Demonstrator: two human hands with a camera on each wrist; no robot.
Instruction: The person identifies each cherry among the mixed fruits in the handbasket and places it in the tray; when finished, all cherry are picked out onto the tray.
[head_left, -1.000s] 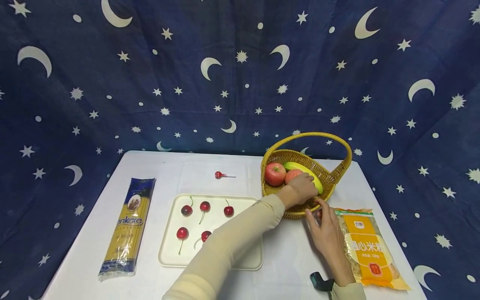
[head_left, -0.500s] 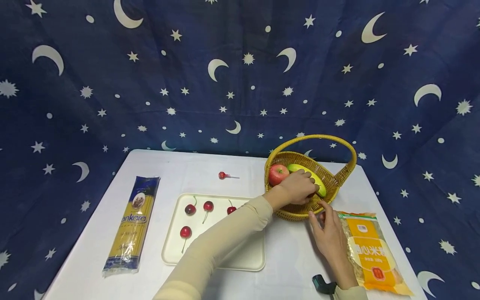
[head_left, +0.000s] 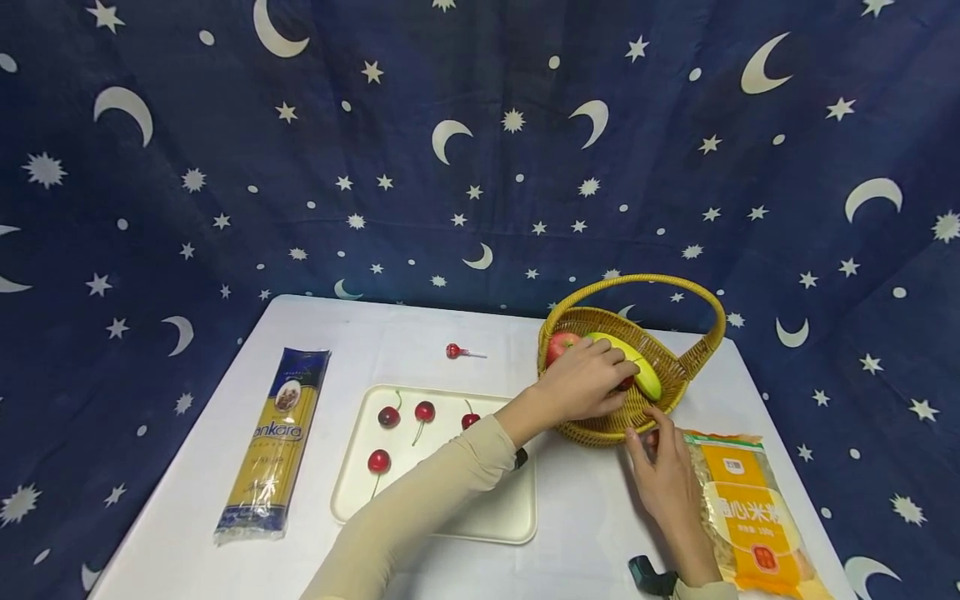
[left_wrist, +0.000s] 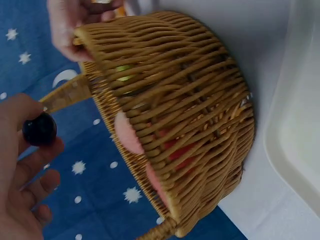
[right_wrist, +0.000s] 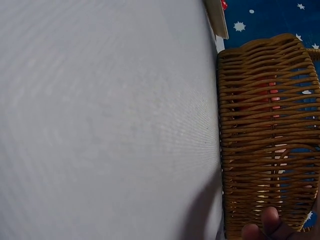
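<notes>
My left hand [head_left: 588,382] is over the near left part of the wicker basket [head_left: 592,435]. Between its thumb and index finger it pinches a dark cherry [left_wrist: 40,129]; the other fingers are loosely bent. Inside the basket lie a yellow banana [head_left: 648,382] and a red apple [head_left: 561,343], partly covered by the left hand. More pinkish-red fruit [left_wrist: 127,134] shows over the rim in the left wrist view. My right hand [head_left: 666,475] holds the basket's near right rim between thumb and fingers. In the right wrist view its fingertips [right_wrist: 270,216] lie against the wicker.
A cream tray [head_left: 345,492] with several cherries [head_left: 388,417] sits left of the basket, partly under the left sleeve. Behind it lies a red lollipop [head_left: 453,351]. A pasta packet [head_left: 277,442] lies at far left, and an orange noodle bag [head_left: 750,517] beside the right hand.
My left hand has drawn back leftward from the middle of the basket, and the dark cherry at its fingertips now shows. The right hand stays at the rim. The head view has shifted slightly.
</notes>
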